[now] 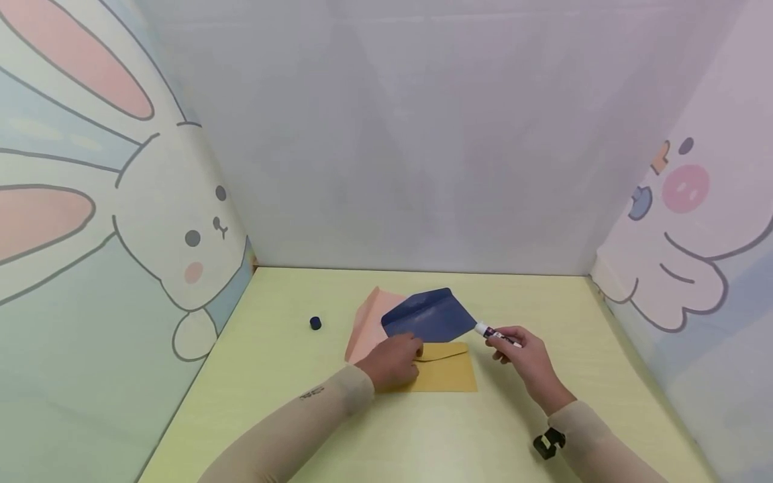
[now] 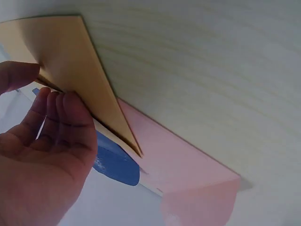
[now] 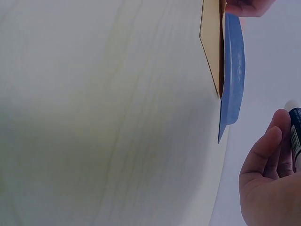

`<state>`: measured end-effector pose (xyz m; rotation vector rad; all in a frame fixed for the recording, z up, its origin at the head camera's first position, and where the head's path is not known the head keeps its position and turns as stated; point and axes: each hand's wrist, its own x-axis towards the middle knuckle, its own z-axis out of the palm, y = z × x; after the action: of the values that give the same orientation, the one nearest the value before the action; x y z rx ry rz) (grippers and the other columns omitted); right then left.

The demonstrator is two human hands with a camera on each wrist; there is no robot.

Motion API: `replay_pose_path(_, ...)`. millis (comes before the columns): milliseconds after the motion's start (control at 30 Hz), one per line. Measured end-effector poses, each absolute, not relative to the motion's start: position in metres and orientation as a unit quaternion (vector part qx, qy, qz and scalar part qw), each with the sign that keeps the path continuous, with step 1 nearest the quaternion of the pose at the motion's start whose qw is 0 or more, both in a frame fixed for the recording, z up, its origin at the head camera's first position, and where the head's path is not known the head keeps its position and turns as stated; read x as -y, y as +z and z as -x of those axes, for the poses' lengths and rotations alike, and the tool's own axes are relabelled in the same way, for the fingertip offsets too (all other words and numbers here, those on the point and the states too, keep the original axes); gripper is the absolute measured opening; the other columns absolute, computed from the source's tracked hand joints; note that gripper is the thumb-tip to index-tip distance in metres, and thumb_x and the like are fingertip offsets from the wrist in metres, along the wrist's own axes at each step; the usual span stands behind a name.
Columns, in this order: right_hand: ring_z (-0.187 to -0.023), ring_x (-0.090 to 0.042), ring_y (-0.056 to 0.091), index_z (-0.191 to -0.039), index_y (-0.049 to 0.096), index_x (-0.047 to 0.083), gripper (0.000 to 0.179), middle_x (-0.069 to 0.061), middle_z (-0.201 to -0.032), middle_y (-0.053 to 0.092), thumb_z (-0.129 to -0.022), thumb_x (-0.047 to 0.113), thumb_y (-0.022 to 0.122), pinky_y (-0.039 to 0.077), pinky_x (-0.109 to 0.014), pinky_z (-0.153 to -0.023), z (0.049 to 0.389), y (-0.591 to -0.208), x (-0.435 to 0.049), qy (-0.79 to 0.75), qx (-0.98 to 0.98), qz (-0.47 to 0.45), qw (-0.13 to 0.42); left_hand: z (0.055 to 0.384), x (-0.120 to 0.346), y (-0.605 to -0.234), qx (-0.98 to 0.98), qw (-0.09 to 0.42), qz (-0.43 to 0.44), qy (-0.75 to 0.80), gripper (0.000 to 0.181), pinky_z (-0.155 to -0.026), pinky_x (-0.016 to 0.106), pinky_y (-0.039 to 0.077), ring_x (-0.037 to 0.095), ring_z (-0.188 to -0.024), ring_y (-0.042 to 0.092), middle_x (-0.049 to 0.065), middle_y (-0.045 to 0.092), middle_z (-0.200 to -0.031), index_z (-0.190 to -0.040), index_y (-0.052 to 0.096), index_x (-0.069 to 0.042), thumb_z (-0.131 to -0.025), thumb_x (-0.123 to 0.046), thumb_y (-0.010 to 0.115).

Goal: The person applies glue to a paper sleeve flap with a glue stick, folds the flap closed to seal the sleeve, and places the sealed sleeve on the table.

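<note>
My left hand (image 1: 391, 362) lies at the left part of a yellow envelope (image 1: 447, 379), pinching it near its flap. In the left wrist view, the thumb and curled fingers (image 2: 70, 117) meet at the envelope's edge. My right hand (image 1: 524, 355) grips a glue stick (image 1: 498, 335) with a dark label, its white end pointing up and left. That end overlaps the right corner of a dark blue envelope (image 1: 429, 318) in the head view. The blue envelope lies behind the yellow one with its flap spread. Partly under both is a pink envelope (image 1: 365, 325), also unfolded at its flap.
A small dark blue cap (image 1: 315, 323) stands on the pale yellow table (image 1: 284, 362), left of the envelopes. Walls with cartoon animals flank the table on both sides, and a plain pale wall (image 1: 410, 147) rises at the back. A black device (image 1: 548, 443) sits at my right wrist.
</note>
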<state>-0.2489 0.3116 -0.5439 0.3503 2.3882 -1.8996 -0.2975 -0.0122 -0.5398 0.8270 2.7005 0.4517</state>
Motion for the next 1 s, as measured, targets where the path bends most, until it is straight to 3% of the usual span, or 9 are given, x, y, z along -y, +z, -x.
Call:
replay_pose_path(133, -0.088, -0.010, 0.077, -0.147, 0.069, -0.003, 0.043, 0.007, -0.112, 0.089, -0.116, 0.025, 0.079, 0.065, -0.027, -0.087, 0.249, -0.543, -0.310, -0.619, -0.776, -0.119, 0.033, 0.304, 0.010, -0.545, -0.927, 0.174, -0.237, 0.231, 0.009, -0.087, 0.034, 0.059, 0.012, -0.090, 0.066, -0.006, 0.074, -0.101, -0.108, 0.076, -0.018, -0.107, -0.028, 0.074)
replay_pose_path(200, -0.088, -0.010, 0.076, -0.146, 0.070, -0.002, 0.041, 0.009, -0.110, 0.089, -0.116, 0.025, 0.079, 0.065, -0.027, -0.087, 0.250, -0.542, -0.309, -0.620, -0.775, -0.121, 0.033, 0.305, 0.005, -0.543, -0.928, 0.179, -0.220, 0.242, 0.022, -0.080, 0.034, 0.053, 0.014, -0.082, 0.063, -0.003, 0.071, -0.092, -0.099, 0.072, -0.017, -0.112, -0.035, 0.072)
replay_pose_path(367, -0.087, -0.010, 0.076, -0.145, 0.070, -0.002, 0.040, 0.010, -0.109, 0.088, -0.116, 0.025, 0.078, 0.064, -0.027, -0.086, 0.250, -0.542, -0.306, -0.623, -0.772, -0.125, 0.034, 0.302, -0.011, -0.533, -0.944, 0.175, -0.183, 0.210, 0.041, -0.081, 0.037, 0.052, 0.017, -0.080, 0.060, 0.002, 0.068, -0.088, -0.097, 0.074, -0.009, -0.118, -0.044, 0.070)
replay_pose_path(567, -0.085, -0.011, 0.076, -0.144, 0.070, -0.002, 0.041, 0.008, -0.109, 0.089, -0.116, 0.025, 0.079, 0.065, -0.027, -0.086, 0.247, -0.541, -0.301, -0.625, -0.770, -0.125, 0.031, 0.304, -0.018, -0.541, -0.951, 0.154, -0.173, 0.203, 0.048, -0.070, 0.032, 0.043, 0.015, -0.069, 0.050, -0.003, 0.052, -0.073, -0.081, 0.068, -0.011, -0.111, -0.044, 0.084)
replay_pose_path(767, -0.085, -0.011, 0.075, -0.144, 0.070, -0.002, 0.040, 0.008, -0.109, 0.088, -0.116, 0.025, 0.079, 0.064, -0.027, -0.086, 0.249, -0.540, -0.299, -0.623, -0.772, -0.122, 0.035, 0.305, -0.021, -0.561, -0.958, 0.128, -0.153, 0.204, 0.072, -0.058, 0.031, 0.034, 0.013, -0.060, 0.039, -0.008, 0.032, -0.066, -0.065, 0.049, -0.020, -0.102, -0.068, 0.087)
replay_pose_path(1000, -0.084, -0.012, 0.076, -0.142, 0.071, -0.004, 0.039, 0.008, -0.105, 0.088, -0.116, 0.024, 0.079, 0.065, -0.027, -0.085, 0.250, -0.537, -0.293, -0.631, -0.767, -0.115, 0.024, 0.306, -0.025, -0.565, -0.980, 0.075, -0.143, 0.115, 0.081, -0.063, 0.037, 0.041, 0.017, -0.061, 0.048, -0.007, 0.037, -0.062, -0.059, 0.049, -0.022, -0.096, -0.089, 0.078)
